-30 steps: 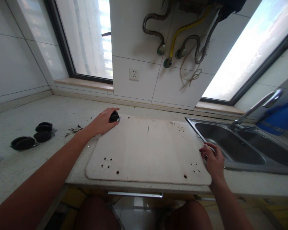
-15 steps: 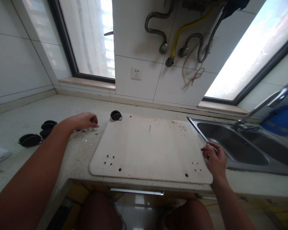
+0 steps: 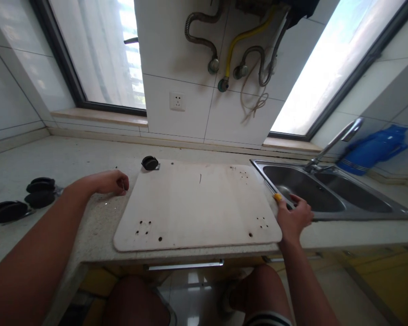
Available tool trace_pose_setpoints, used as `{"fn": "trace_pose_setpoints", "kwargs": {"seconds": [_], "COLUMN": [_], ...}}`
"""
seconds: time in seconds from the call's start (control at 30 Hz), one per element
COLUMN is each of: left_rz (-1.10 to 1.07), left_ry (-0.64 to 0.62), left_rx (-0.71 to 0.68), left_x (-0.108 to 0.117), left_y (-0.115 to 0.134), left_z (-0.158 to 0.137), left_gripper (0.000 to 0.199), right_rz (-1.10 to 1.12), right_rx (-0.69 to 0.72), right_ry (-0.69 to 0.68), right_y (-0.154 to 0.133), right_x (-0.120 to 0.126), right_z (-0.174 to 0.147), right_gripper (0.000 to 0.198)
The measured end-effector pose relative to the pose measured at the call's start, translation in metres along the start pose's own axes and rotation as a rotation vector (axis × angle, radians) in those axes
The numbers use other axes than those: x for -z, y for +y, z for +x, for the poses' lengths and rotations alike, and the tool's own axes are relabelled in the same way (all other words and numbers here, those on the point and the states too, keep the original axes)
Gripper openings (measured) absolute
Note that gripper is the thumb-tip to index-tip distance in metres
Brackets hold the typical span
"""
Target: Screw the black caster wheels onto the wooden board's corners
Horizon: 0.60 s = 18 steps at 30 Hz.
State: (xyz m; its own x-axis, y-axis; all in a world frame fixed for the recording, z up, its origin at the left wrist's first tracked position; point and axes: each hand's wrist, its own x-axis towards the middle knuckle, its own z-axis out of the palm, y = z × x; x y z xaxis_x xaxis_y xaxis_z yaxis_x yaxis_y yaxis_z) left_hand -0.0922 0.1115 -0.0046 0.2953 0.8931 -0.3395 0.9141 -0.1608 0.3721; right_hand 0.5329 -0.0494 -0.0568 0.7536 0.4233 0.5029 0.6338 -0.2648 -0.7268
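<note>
Yellow-and-dark tool (image 3: pixel 278 197) newly visible, clasped in right hand (image 3: pixel 295 216), three o'clock; left hand (image 3: pixel 109 182), nine o'clock, pinched narrow, contents unclear.

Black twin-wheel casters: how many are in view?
4: one caster at the far left corner of the board, three casters grouped on the countertop at left. The left arm could hide more.

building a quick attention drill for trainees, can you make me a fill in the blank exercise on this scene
A black caster stands at the far ____ corner of the board.
The sink is to the ____ of the board.
The right hand holds an object whose end nearest the board is ____.
The container beside the faucet is ____.

Missing words: left, right, yellow, blue.
</note>
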Motion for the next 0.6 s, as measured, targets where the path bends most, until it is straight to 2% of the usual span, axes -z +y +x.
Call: {"fn": "trace_pose_setpoints", "kwargs": {"seconds": [0.13,0.43,0.6], "left_rz": [0.013,0.024,0.044], "left_ry": [0.006,0.076,0.106], "left_rx": [0.013,0.022,0.08], "left_x": [-0.003,-0.002,0.0], "left_y": [-0.003,-0.006,-0.007], "left_z": [0.007,0.008,0.004], "left_gripper": [0.029,0.032,0.034], "right_rz": [-0.073,0.002,0.125], "right_rx": [-0.063,-0.04,-0.087], "right_ry": [-0.082,-0.18,-0.135], "right_y": [0.008,0.016,0.012], "right_x": [-0.006,-0.011,-0.008], "right_z": [0.002,0.007,0.005], "right_gripper": [0.045,0.043,0.041]}}
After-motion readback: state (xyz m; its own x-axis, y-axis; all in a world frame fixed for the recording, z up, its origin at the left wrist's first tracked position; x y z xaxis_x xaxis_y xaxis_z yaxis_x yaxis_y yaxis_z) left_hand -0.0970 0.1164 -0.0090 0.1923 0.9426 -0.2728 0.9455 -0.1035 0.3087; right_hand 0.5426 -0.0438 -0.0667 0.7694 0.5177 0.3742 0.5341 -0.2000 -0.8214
